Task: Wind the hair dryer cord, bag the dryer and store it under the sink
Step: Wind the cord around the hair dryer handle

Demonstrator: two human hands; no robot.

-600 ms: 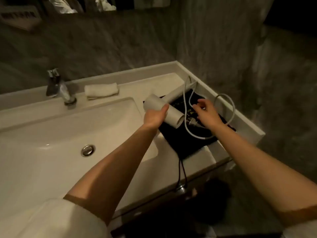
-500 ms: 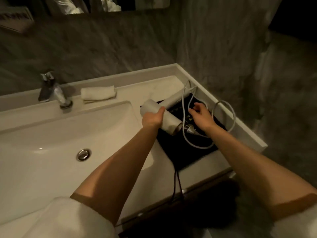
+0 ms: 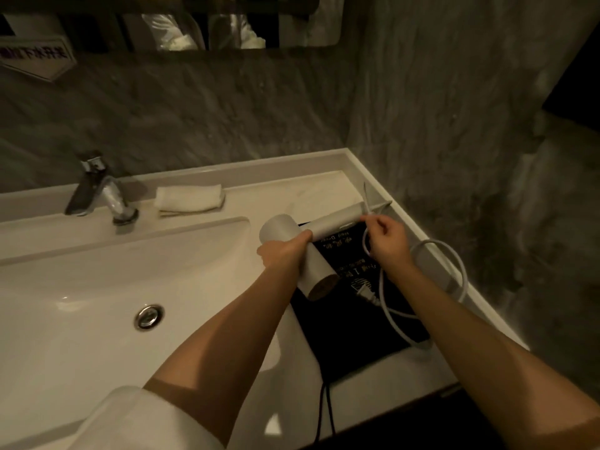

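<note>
The left hand (image 3: 285,254) is gripping the dryer (image 3: 311,251) above the bag (image 3: 363,323); the right hand (image 3: 388,241) is pinching the cord (image 3: 454,277) beside its handle.

1. White plastic hair dryer (image 3: 316,251) with pale grey cord (image 3: 454,274).
2. Black cloth drawstring bag (image 3: 354,323), printed with gold lettering.
3. White glossy counter (image 3: 201,319); chrome tap (image 3: 104,193).
4. Cream folded towel (image 3: 190,198); mottled grey wall (image 3: 227,118).

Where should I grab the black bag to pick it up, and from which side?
Probably by its near edge, coming from the front of the counter. The black bag lies flat, with the hair dryer and cord over its far part, while that near edge is bare and its drawstrings hang off the front.
</note>
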